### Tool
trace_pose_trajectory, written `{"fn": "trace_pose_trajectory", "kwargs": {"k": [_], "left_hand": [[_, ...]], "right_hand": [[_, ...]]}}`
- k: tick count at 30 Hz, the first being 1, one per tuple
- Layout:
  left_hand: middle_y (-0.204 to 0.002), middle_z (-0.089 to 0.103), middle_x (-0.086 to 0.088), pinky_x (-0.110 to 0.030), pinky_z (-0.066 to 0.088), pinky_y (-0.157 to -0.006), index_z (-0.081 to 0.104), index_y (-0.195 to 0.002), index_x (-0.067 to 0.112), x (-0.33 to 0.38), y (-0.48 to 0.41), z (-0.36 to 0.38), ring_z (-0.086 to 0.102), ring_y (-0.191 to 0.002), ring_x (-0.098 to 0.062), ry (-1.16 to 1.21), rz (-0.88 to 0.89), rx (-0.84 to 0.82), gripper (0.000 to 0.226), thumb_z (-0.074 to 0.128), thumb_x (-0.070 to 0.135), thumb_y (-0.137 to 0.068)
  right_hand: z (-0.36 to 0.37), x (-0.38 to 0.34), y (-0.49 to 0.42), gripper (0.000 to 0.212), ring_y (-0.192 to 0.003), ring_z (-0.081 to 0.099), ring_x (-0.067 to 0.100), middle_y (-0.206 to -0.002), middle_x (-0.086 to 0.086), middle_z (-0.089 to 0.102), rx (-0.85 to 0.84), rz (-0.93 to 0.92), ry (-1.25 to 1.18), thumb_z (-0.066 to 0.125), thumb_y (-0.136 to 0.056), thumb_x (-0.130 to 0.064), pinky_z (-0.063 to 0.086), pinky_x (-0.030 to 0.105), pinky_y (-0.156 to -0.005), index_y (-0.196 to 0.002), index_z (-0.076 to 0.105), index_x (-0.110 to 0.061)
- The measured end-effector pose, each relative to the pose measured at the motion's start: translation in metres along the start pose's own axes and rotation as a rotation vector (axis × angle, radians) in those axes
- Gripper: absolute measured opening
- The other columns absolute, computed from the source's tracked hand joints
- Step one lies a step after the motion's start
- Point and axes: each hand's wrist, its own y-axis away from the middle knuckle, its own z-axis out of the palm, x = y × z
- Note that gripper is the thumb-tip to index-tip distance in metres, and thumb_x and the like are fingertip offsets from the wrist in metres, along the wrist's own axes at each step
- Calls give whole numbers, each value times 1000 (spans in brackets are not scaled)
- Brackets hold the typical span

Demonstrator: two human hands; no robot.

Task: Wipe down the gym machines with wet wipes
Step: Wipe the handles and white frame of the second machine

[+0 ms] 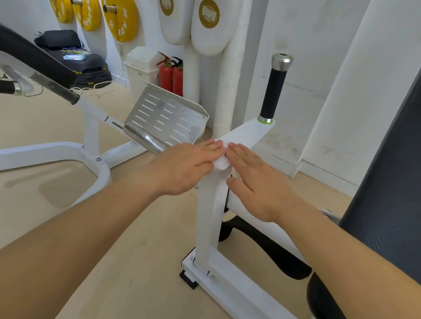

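Two bare forearms are reaching in from the bottom edge, and the left grip (pixel 186 166) and right grip (pixel 252 182) are both lying flat with straight fingers, pressing a white wet wipe (pixel 221 162) onto the bend of the white machine frame (pixel 209 214). Most of the wipe is hiding under the fingers, with only a small rounded fold showing between them. Beyond, a black handle (pixel 273 92) is standing upright on the frame, a black seat pad (pixel 410 163) is running off the right edge, and yellow weight plates (pixel 119 7) are hanging on the far wall.
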Motion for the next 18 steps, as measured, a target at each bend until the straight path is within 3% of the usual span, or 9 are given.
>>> {"fn": "trace_pose_trajectory", "kwargs": {"k": [4,10,13,15,18], "left_hand": [[-163,19,11,-30,14,-125,26,-157,24,-1,18,6,13,-151,-1,-38,57,-19,49,35,24,-108],[-165,18,10,-24,13,-120,28,-156,26,10,-35,-14,18,-151,-8,-108,-35,-137,48,33,21,-108],[-160,34,10,-27,27,-116,44,-150,29,16,-61,-14,37,-144,-17,-84,-68,-82,45,37,19,-106],[-147,53,9,-32,39,-109,61,-136,31,14,-71,-11,52,-131,-19,-40,-97,24,36,49,23,-103],[-123,68,11,-35,48,-95,76,-108,37,11,-72,-6,60,-113,-17,0,-155,199,18,64,34,-94]], "right_hand": [[2,5,18,83,-154,1,7,-167,-7,4,-9,-81,41,8,-86,-59,2,23,-122,-160,11,-23],[-8,31,-17,64,-153,7,7,-167,-6,12,18,16,-3,19,-100,-46,6,23,-122,-160,20,-21],[-9,47,-27,54,-152,14,9,-165,-6,22,80,38,-15,30,-107,-42,14,28,-124,-157,29,-22],[-10,55,-30,48,-148,28,14,-159,-5,37,163,51,-33,38,-105,-41,27,34,-120,-150,45,-23],[-6,60,-31,34,-124,50,21,-136,-3,53,334,65,-36,52,-101,-37,47,43,-99,-131,65,-27]]}}
